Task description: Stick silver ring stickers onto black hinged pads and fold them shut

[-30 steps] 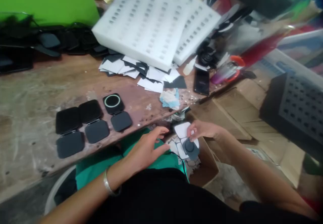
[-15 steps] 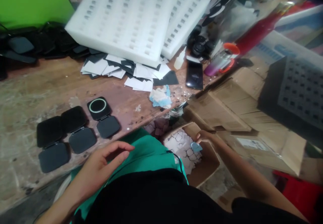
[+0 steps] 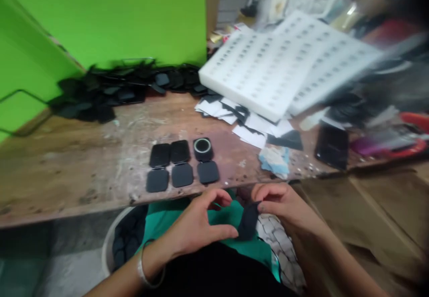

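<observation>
In front of my lap, my right hand (image 3: 283,205) pinches a small dark flat piece (image 3: 248,221) by its upper edge; blur hides its exact kind. My left hand (image 3: 204,223) is open beside it, fingers curved and apart, and the thumb tip comes up to the piece's left edge. Just beyond, along the table's front edge, lie three unfolded black hinged pads. The rightmost pad (image 3: 203,148) shows a pale ring, while the left (image 3: 160,155) and middle (image 3: 180,152) ones have plain dark faces.
White squares (image 3: 278,243) fill a box below my right hand. A tub (image 3: 109,239) of dark pieces stands left of my lap. On the wooden table (image 3: 83,163) are white foam trays (image 3: 254,69), a crumpled blue-white wad (image 3: 275,161), a phone (image 3: 331,145) and piled black pads (image 3: 127,85).
The view has swung left. My right hand has come up from the box of white squares, where it held a light blue piece, and now holds a dark piece near my left hand.
</observation>
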Motion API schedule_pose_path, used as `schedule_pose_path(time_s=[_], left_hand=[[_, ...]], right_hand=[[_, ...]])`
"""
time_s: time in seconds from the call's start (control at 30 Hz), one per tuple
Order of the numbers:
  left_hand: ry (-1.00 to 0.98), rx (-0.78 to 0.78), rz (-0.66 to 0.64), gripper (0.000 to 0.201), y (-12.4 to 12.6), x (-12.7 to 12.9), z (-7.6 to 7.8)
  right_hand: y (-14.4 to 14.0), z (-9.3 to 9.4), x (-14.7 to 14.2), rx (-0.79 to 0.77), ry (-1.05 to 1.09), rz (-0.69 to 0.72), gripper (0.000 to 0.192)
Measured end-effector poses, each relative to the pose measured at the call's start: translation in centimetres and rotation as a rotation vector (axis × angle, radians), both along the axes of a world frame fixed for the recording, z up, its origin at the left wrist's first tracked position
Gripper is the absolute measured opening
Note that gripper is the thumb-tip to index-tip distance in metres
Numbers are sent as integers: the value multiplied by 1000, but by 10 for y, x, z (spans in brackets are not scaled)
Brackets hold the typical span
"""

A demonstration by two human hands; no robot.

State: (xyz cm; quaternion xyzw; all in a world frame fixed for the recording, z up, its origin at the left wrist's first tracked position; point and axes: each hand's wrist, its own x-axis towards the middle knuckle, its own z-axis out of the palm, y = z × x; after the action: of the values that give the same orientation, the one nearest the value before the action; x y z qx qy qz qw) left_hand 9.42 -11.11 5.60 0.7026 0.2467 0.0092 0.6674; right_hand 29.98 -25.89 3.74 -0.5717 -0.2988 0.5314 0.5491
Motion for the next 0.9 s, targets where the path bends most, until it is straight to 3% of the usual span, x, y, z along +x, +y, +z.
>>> schedule_pose_path(time_s=[0.07,0.17,0.27,0.37,0.43,0.5,0.57,0.63,0.77,0.83,0.9], left_hand=[[-2,26,68,14,4,-8,4],[-49,30,274,9,15,-22,10],[-120,-28,434,23,26,-37,10],[-129,-44,546,24,37,-48,4],[-127,-36,627,23,44,-53,0],[-134,-16,697,21,52,-59,-2],[-136,14,739,18,59,-65,-3],[-130,40,740,15,64,-71,-4],[-92,85,663,9,66,-77,-6],[-96,148,682,12,65,-78,-7],[-90,275,730,29,64,-76,-7]], right_hand=[[29,13,-16,20,-128,-56,20],[63,26,-34,69,-388,-123,20],[89,32,-51,168,-584,-129,15],[108,30,-68,386,-847,-56,14],[119,25,-76,497,-1048,-9,22],[130,21,-79,499,-1184,-29,36],[141,20,-78,412,-1178,-42,56],[153,22,-76,300,-1042,38,63],[170,33,-79,160,-752,322,25],[174,35,-77,103,-663,336,29],[175,35,-66,26,-589,234,31]])
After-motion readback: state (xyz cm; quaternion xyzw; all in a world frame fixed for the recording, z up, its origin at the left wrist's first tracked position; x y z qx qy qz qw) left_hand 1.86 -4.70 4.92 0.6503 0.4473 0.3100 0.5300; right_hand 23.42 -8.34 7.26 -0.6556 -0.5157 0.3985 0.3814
